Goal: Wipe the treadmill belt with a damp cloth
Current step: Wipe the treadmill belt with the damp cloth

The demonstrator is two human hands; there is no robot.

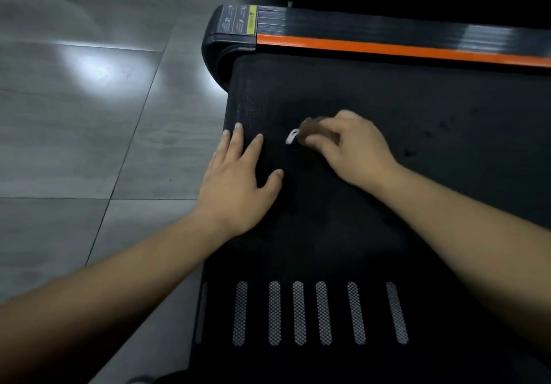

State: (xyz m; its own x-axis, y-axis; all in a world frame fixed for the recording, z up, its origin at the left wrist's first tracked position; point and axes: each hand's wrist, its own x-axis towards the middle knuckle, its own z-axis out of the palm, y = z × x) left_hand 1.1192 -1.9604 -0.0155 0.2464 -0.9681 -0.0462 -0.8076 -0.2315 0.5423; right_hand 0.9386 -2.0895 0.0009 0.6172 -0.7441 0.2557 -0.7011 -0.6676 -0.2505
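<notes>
The black treadmill belt (372,228) fills the right and lower part of the head view. My left hand (238,178) lies flat on the belt near its left end, fingers spread, holding nothing. My right hand (348,148) is bunched around a small brownish cloth (310,129) with a white tag or edge (290,137) sticking out to the left. The cloth is pressed on the belt just right of my left fingertips. Most of the cloth is hidden under my right fingers, and it is blurred.
An orange strip (402,50) and a ribbed black side rail (387,26) run along the belt's far side, with a warning label (241,20) at the corner. Grey patterned grip strips (298,312) mark the near side. Grey tiled floor (89,115) lies to the left.
</notes>
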